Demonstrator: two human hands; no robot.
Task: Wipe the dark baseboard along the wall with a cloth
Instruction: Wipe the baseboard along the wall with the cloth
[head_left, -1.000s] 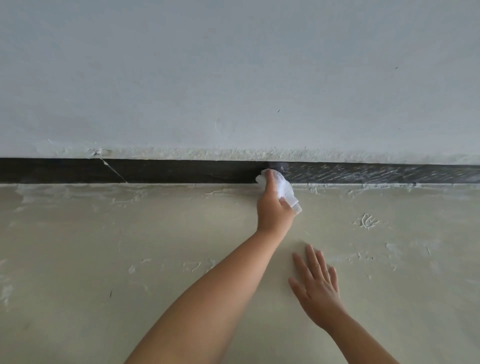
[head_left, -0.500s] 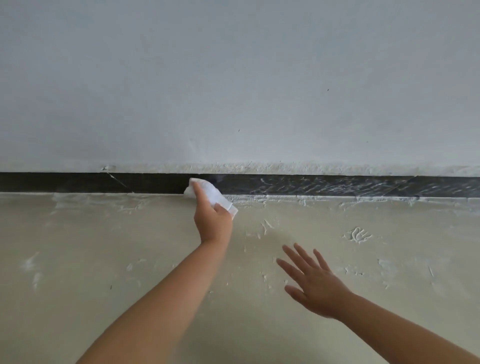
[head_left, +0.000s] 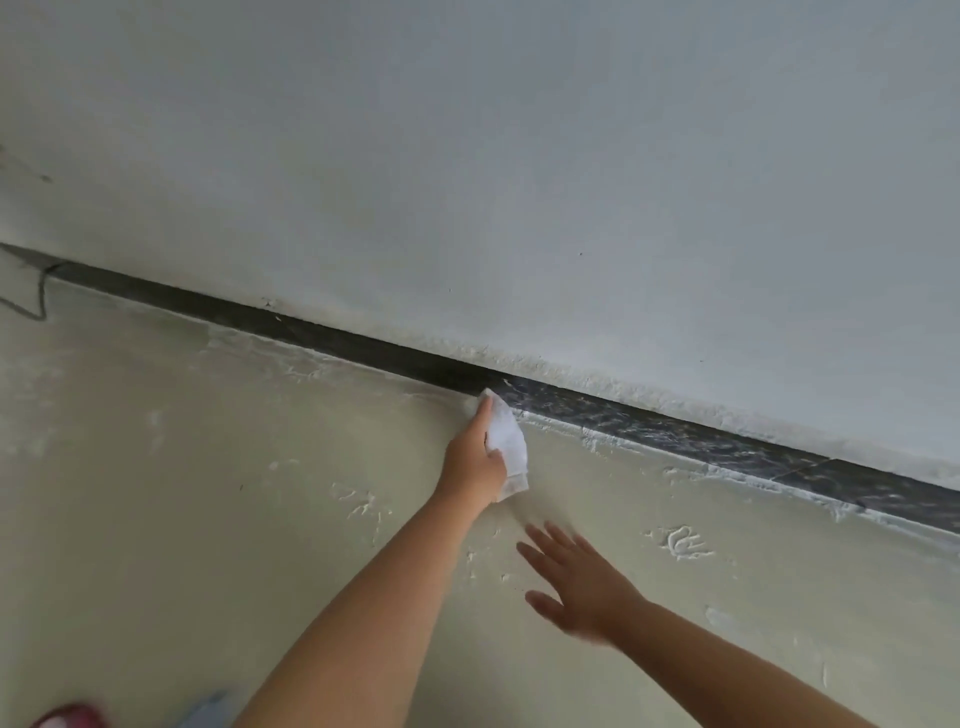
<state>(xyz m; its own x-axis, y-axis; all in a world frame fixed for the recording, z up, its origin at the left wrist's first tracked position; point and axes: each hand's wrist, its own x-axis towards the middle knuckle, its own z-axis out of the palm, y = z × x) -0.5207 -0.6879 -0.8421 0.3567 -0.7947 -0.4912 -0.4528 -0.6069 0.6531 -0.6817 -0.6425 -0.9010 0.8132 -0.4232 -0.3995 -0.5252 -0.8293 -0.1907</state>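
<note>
Where the view begins, at its bottom left corner, something red (head_left: 70, 716) and a pale blue scrap (head_left: 208, 709) show, too blurred to name. Beyond them spreads a cream floor (head_left: 182, 519) smeared with dried white plaster marks. Over it the right hand (head_left: 582, 584) hovers palm down, fingers straight and spread, holding nothing. Farther on, the left hand (head_left: 475, 462) pinches a white cloth (head_left: 506, 441), forefinger stretched along its top, pressing its upper end against the dark baseboard (head_left: 363, 345) where floor meets grey-white wall (head_left: 519, 156).

Half a second ago the baseboard ran level across the view; now it slants down to the right, and a thin dark cable (head_left: 31, 299) has come into sight at the far left. The right hand lay flat on the floor a second ago.

Left of the cloth the baseboard looks plain black; right of it, streaked with pale smears.
</note>
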